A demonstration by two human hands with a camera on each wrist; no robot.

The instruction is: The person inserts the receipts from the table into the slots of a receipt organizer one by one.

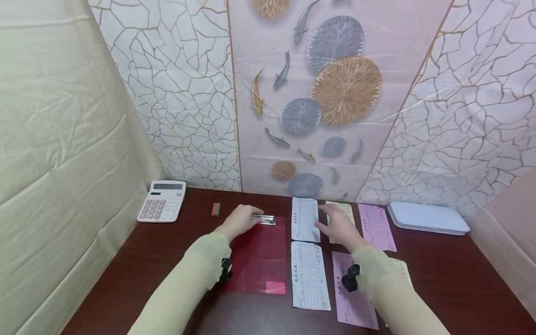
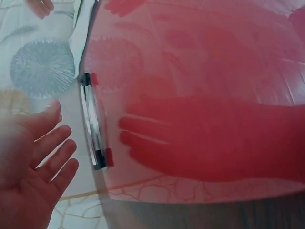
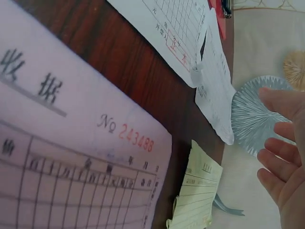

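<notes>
Near the worktop's (image 1: pixel 113 270) far edge, the left hand (image 1: pixel 240 221), fingers relaxed, is beside the red clipboard's (image 1: pixel 255 260) metal clip (image 1: pixel 264 219); the right hand (image 1: pixel 340 226), loosely spread, is near the farther white slip (image 1: pixel 304 221).

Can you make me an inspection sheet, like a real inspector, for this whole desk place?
Surface: dark red-brown wood-grain tabletop, shiny near the front.
Job's things: red clip folder lying flat, metal clip at its far edge; two white receipts, two pink receipts, two yellow receipts, one partly hidden by the right arm.
Clutter: white calculator, small red-and-green block, flat white case.
Hands: left hand at the clip's left end; right hand over the far receipts, fingers spread.
Cables: nothing seen.
Surroundings: fish-patterned backdrop behind, cream cloth at left.
</notes>
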